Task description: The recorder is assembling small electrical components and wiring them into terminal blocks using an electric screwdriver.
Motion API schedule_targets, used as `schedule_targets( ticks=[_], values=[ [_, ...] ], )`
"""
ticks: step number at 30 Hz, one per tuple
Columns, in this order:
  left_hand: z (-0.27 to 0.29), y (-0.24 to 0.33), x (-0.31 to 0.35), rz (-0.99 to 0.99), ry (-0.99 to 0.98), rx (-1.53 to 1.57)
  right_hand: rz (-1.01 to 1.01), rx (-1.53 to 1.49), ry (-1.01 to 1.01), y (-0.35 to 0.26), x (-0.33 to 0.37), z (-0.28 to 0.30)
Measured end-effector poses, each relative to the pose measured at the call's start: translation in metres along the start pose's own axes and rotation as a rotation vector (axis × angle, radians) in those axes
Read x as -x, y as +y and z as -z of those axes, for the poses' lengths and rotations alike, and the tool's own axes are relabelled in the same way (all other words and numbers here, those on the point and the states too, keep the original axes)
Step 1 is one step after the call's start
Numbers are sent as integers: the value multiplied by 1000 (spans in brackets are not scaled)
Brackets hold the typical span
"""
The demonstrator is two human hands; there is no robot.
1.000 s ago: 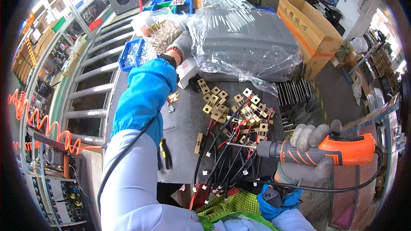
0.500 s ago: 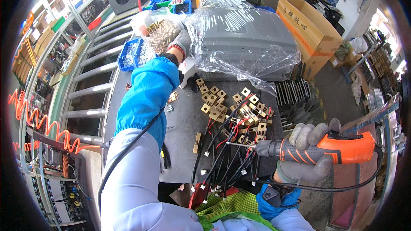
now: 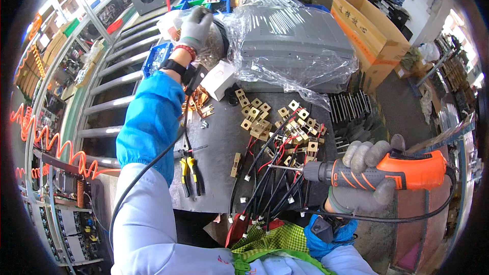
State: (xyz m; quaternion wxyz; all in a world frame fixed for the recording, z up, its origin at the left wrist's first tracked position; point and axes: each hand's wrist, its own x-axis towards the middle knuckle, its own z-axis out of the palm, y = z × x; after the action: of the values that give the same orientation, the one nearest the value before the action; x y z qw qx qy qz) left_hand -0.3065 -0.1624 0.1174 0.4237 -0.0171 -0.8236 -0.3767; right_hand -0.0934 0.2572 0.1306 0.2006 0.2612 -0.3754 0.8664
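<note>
My right hand (image 3: 374, 155), in a grey glove, wraps round an orange and dark grey electric screwdriver (image 3: 417, 170). Its long bit points left over black cables (image 3: 262, 186) with white plugs. Brass terminal blocks (image 3: 260, 117) lie in a loose pile beyond the bit, some joined to red and black wires. My left hand (image 3: 196, 29), also gloved, is raised over a clear plastic bag (image 3: 209, 53) of small brass parts. Its fingers are curled together; what they hold, if anything, is hidden. Below that forearm lie copper fork-shaped pieces (image 3: 196, 104) and yellow-black pliers (image 3: 189, 175).
A white box (image 3: 218, 80) stands beside the bag. Plastic-wrapped grey housings (image 3: 295, 46) fill the back of the table. A blue bin (image 3: 155, 61) of small hardware sits by the roller conveyor (image 3: 114, 91). At right stands a cardboard box (image 3: 374, 40); a black cord hangs from the screwdriver.
My left hand has come up out of the bag of brass parts, its forearm shifting left and uncovering the pliers and copper pieces. The right hand keeps the screwdriver in nearly the same place.
</note>
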Motion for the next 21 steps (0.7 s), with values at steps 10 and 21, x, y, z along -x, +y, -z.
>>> schedule_targets(
  ticks=[10, 21],
  values=[
    [71, 50, -22, 265, 300, 677, 12, -128, -59, -12, 6, -14],
    [87, 100, -18, 400, -42, 929, 8, -202, -79, -19, 16, -30]
  ],
)
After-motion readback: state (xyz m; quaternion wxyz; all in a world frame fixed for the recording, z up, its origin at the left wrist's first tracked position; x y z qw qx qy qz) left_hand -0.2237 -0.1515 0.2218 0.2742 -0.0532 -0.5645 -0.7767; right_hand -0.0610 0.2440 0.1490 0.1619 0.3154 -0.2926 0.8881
